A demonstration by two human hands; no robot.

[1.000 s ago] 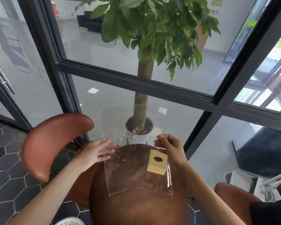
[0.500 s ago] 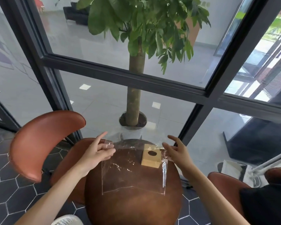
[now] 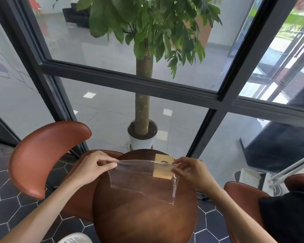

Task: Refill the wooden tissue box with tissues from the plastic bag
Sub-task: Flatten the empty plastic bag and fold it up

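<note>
A clear plastic bag point(image 3: 139, 179) hangs stretched above the round brown table point(image 3: 144, 216). My left hand point(image 3: 93, 168) pinches its top left corner and my right hand point(image 3: 188, 170) pinches its top right corner. The bag looks flat; no tissues show inside it. A small wooden tissue box point(image 3: 163, 157) with a round hole on top stands at the table's far edge, partly seen through the bag.
A brown curved chair point(image 3: 46, 155) stands to the left and another chair point(image 3: 244, 195) to the right. Beyond the glass wall stands a potted tree point(image 3: 142, 135). A white object point(image 3: 74, 238) sits at the bottom edge.
The bag lay flat on the table with my hands beside its top edge; now both hands grip its top corners and it is lifted off the table.
</note>
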